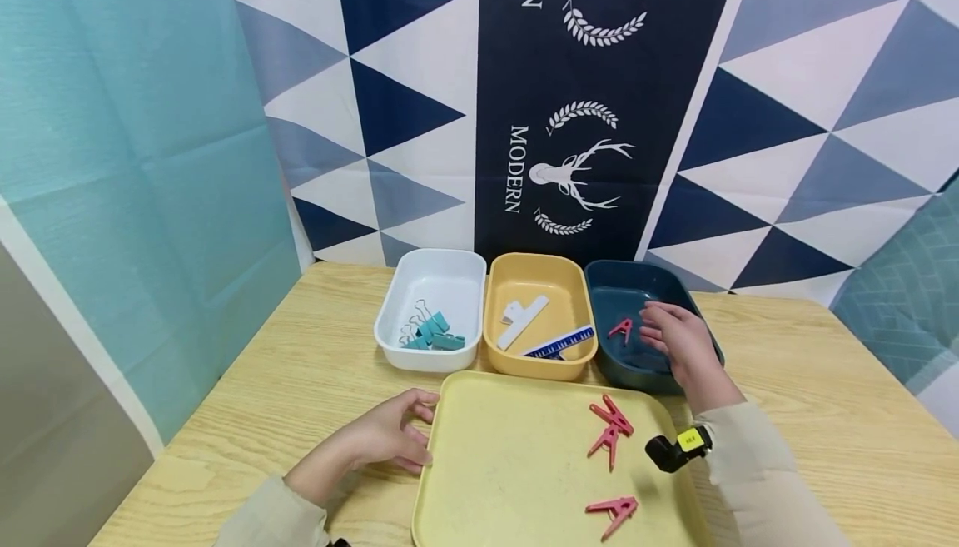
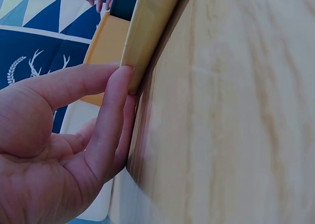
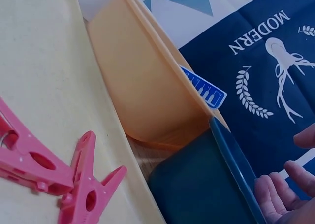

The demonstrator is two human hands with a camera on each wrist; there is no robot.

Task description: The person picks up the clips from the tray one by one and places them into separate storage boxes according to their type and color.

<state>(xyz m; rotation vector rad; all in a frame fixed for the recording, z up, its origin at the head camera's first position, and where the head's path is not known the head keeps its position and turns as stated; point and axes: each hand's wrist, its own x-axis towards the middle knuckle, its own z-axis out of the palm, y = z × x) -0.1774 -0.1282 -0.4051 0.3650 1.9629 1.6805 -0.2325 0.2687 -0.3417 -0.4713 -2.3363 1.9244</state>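
Note:
Several red clothespins are about: a tangled pair (image 1: 610,430) and a single clothespin (image 1: 614,514) lie on the yellow tray (image 1: 517,455), and another clothespin (image 1: 622,329) lies in the dark blue bin (image 1: 637,376). Over that bin's right side is my right hand (image 1: 678,343), fingers apart and holding nothing. My left hand (image 1: 393,430) grips the tray's left rim with thumb and fingertips, which the left wrist view shows meeting at the edge. Pink clothespins (image 3: 83,184) appear close up in the right wrist view.
A white bin (image 1: 390,339) with teal binder clips (image 1: 434,332) stands back left. Beside it, a yellow-orange bin (image 1: 498,355) contains a white clip (image 1: 524,322) and a blue ruler-patterned clip (image 1: 562,342). The wooden table (image 1: 247,422) meets a patterned cloth backdrop.

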